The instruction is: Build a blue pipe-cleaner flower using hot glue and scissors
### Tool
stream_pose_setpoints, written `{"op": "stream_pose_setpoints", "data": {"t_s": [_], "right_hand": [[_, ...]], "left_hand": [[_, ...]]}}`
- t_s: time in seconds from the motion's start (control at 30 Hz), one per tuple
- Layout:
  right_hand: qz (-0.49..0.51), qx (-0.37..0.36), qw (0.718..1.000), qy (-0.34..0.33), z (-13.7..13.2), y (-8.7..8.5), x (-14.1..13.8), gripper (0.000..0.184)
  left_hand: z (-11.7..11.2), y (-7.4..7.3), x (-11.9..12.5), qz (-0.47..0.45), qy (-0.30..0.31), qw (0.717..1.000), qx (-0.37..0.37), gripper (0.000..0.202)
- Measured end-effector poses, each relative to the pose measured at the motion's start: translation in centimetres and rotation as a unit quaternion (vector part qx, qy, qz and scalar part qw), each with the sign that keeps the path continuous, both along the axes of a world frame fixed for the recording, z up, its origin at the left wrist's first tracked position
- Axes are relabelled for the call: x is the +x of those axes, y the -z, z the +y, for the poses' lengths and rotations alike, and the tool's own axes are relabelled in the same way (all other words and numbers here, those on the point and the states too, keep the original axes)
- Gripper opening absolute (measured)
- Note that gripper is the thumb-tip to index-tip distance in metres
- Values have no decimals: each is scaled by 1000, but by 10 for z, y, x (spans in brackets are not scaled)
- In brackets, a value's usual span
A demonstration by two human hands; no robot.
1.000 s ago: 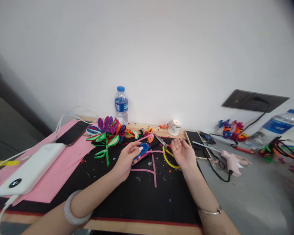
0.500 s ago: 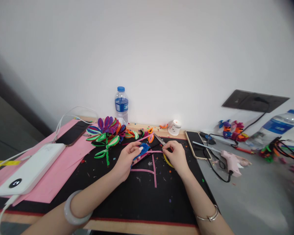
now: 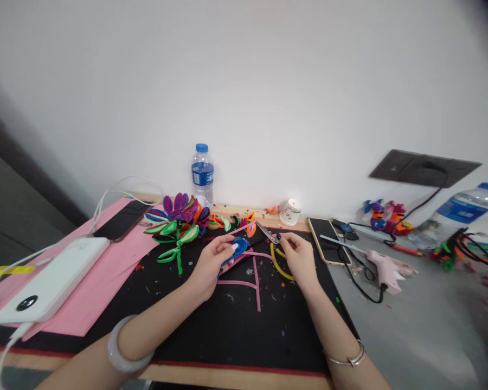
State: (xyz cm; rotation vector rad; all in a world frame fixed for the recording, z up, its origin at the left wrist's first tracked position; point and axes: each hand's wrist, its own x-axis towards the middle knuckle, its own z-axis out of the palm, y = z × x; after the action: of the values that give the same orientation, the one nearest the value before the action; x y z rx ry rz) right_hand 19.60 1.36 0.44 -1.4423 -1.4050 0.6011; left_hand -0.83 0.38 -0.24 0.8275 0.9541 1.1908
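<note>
My left hand (image 3: 211,265) is closed, pinching a coiled blue pipe cleaner piece (image 3: 239,247) between thumb and fingers. Pink pipe cleaner strips run out by it, one stretching right as a loose pink end (image 3: 262,254). My right hand (image 3: 300,257) has its fingertips together at the dark handle end of the scissors (image 3: 265,231), whose blades point up and left. The handle is mostly hidden by the fingers. Just below that hand a curved yellow pipe cleaner (image 3: 277,264) lies on the black mat (image 3: 211,336). More pink strips (image 3: 257,292) lie on the mat between my hands.
Pipe cleaner flowers (image 3: 179,227) stand back left, before a water bottle (image 3: 203,176). A paper cup (image 3: 290,212) is behind my right hand. To the right are a phone (image 3: 328,241) and a pink glue gun (image 3: 382,271) with its cable. A white power bank (image 3: 52,281) lies left.
My right hand has let go of the pink strip's end and shifted slightly right, to the scissors' handle. The strip's end now droops free. My left hand keeps its hold on the blue piece.
</note>
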Motion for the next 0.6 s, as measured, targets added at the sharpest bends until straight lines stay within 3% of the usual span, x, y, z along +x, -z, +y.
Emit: {"op": "stream_pose_setpoints", "data": {"t_s": [0.1, 0.33, 0.6], "right_hand": [[67, -11, 998, -8, 0, -2, -2, 19], [118, 12, 992, -36, 1, -2, -5, 16], [124, 8, 991, -58, -1, -3, -4, 22]], "left_hand": [[0, 0, 0, -2, -1, 1000, -1, 32], [0, 0, 0, -2, 5, 1000, 4, 30], [0, 0, -1, -2, 11, 1000, 5, 28]]}}
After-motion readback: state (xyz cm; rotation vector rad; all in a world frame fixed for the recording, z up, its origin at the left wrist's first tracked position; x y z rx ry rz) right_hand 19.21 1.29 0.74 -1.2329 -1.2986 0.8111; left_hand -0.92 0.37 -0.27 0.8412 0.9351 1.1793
